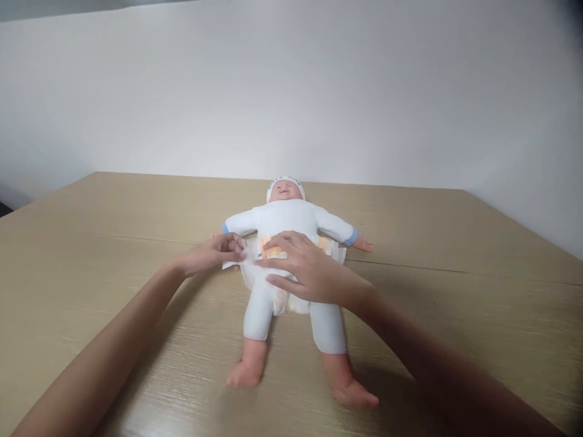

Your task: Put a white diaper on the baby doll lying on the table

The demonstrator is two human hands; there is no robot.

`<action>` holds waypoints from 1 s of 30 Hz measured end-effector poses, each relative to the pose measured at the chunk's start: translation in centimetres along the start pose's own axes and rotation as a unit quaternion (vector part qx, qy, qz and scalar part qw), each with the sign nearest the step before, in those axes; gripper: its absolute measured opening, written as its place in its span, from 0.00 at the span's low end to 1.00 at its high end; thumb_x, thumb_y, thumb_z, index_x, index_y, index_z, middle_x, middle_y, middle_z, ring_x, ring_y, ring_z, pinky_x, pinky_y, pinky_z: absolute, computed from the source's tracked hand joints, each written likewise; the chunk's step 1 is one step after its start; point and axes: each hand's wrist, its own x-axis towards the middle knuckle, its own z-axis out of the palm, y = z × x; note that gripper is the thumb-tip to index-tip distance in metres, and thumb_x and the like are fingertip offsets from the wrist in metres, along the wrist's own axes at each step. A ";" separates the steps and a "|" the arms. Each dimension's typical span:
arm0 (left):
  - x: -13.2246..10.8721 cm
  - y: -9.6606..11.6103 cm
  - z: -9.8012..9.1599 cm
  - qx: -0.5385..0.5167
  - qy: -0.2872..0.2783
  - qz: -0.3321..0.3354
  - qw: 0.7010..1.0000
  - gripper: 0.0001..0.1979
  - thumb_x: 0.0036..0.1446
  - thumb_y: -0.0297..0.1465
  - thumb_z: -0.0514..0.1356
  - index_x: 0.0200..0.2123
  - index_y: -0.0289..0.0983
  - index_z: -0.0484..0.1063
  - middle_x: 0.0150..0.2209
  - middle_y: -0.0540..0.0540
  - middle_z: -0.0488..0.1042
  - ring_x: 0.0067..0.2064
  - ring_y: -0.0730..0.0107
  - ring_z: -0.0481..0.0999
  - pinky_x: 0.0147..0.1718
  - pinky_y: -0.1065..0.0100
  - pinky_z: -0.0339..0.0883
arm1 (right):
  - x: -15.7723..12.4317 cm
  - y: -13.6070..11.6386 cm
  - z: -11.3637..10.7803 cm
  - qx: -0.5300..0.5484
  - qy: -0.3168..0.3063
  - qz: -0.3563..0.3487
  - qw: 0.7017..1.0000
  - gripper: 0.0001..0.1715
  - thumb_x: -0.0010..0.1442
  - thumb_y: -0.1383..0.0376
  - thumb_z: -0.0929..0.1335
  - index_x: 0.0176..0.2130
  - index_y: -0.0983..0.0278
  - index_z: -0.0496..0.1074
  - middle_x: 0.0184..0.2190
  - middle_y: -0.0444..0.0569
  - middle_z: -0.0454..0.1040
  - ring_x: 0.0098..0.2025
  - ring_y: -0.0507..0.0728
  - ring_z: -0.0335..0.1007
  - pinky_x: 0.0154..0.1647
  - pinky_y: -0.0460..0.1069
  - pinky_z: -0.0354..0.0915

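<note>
A baby doll (291, 218) in a white suit and white cap lies on its back on a wooden table (455, 291), arms spread, bare feet toward me. A white diaper (255, 276) with orange print sits round its waist. My left hand (214, 254) pinches the diaper's left side tab at the doll's hip, fingers closed on it. My right hand (305, 267) lies flat on the diaper front over the doll's belly, fingers stretched out and pressing down.
The light wooden table reaches to a plain white wall (291, 91) behind the doll. A seam (455, 267) runs across the tabletop near the doll's arms. The table's back corners show at left and right.
</note>
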 end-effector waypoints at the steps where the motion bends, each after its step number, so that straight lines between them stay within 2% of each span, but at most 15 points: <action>1: 0.0 0.0 0.1 -0.002 -0.003 0.003 1.000 0.17 0.63 0.42 0.71 0.46 0.41 0.71 0.34 0.52 0.76 0.39 0.66 0.78 0.45 0.62 0.68 | 0.0 0.0 0.1 -0.005 0.000 0.002 1.000 0.18 0.76 0.54 0.68 0.60 0.52 0.80 0.60 0.54 0.75 0.64 0.69 0.65 0.66 0.70 0.66; 5: 0.2 0.0 0.9 -0.019 -0.009 0.031 0.999 0.16 0.64 0.41 0.71 0.45 0.40 0.71 0.36 0.50 0.77 0.38 0.67 0.78 0.46 0.61 0.69 | 0.1 -0.1 0.6 -0.024 -0.003 0.001 1.000 0.16 0.75 0.54 0.69 0.52 0.57 0.82 0.59 0.56 0.75 0.65 0.70 0.65 0.67 0.70 0.65; 10: 0.7 0.4 2.9 -0.047 0.017 0.074 0.996 0.17 0.63 0.42 0.72 0.42 0.40 0.69 0.34 0.51 0.77 0.37 0.68 0.77 0.41 0.65 0.67 | 0.0 0.0 0.8 -0.016 0.000 0.000 1.000 0.18 0.75 0.53 0.68 0.57 0.55 0.80 0.63 0.55 0.74 0.67 0.71 0.63 0.69 0.72 0.63; 14: 0.9 0.8 4.2 -0.059 0.050 0.089 0.993 0.18 0.65 0.43 0.71 0.46 0.41 0.68 0.34 0.51 0.78 0.39 0.67 0.77 0.41 0.65 0.66 | -0.1 0.1 0.6 0.033 0.007 0.013 0.999 0.18 0.73 0.54 0.71 0.59 0.55 0.74 0.62 0.54 0.74 0.69 0.70 0.63 0.71 0.70 0.62; 18: 1.2 0.7 5.1 -0.082 0.084 0.117 0.986 0.19 0.65 0.41 0.71 0.50 0.41 0.68 0.35 0.50 0.80 0.42 0.66 0.78 0.46 0.63 0.66 | -0.3 0.4 0.5 0.118 0.049 0.064 0.990 0.32 0.66 0.55 0.77 0.62 0.55 0.63 0.67 0.55 0.69 0.68 0.67 0.67 0.68 0.65 0.67; 23: 2.0 1.1 6.7 -0.089 0.140 0.108 0.980 0.23 0.60 0.42 0.74 0.50 0.39 0.70 0.33 0.52 0.77 0.39 0.67 0.78 0.45 0.63 0.67 | -0.5 0.9 1.1 0.151 0.067 0.094 0.982 0.49 0.61 0.53 0.80 0.67 0.52 0.52 0.68 0.56 0.65 0.68 0.69 0.69 0.66 0.65 0.69; 27: 2.4 1.5 7.6 -0.081 0.169 0.123 0.975 0.21 0.61 0.42 0.73 0.48 0.39 0.70 0.30 0.53 0.76 0.36 0.68 0.77 0.42 0.65 0.67 | -0.5 1.0 1.1 0.169 0.068 0.100 0.978 0.53 0.60 0.52 0.81 0.69 0.51 0.51 0.68 0.55 0.65 0.70 0.69 0.67 0.68 0.66 0.69; 30: 1.9 1.2 6.4 -0.078 0.165 0.127 0.975 0.19 0.63 0.42 0.72 0.49 0.40 0.71 0.32 0.51 0.77 0.39 0.66 0.78 0.46 0.63 0.68 | -0.5 0.8 0.8 0.164 0.055 0.114 0.978 0.52 0.60 0.51 0.81 0.70 0.50 0.52 0.68 0.54 0.66 0.68 0.69 0.69 0.68 0.66 0.69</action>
